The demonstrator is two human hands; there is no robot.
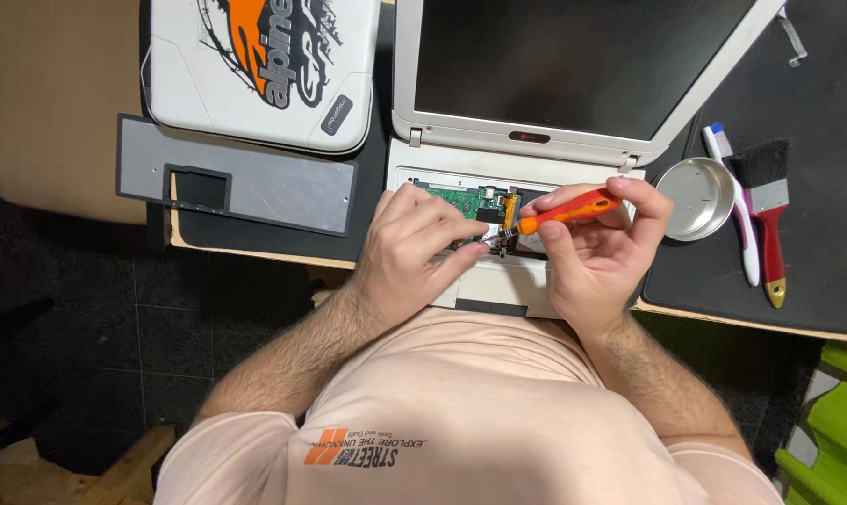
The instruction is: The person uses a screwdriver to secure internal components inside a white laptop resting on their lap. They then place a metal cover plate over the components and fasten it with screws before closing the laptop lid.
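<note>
An opened white laptop point(423, 93) lies on the desk with its keyboard removed, and a green circuit board point(461, 199) shows inside. My right hand point(596, 252) grips a red and orange screwdriver point(573, 212) whose tip points down-left into the board area. My left hand point(419, 248) rests on the laptop base, its thumb and forefinger pinched at the screwdriver tip; any small part there is hidden. Both forearms reach up from my pink shirt.
A second closed white laptop point(255, 65) sits at the back left on a dark mat. A grey metal panel point(246, 182) lies in front of it. Right of my hand are a round metal dish point(695, 196), a toothbrush point(737, 206) and a red-handled paintbrush point(769, 215).
</note>
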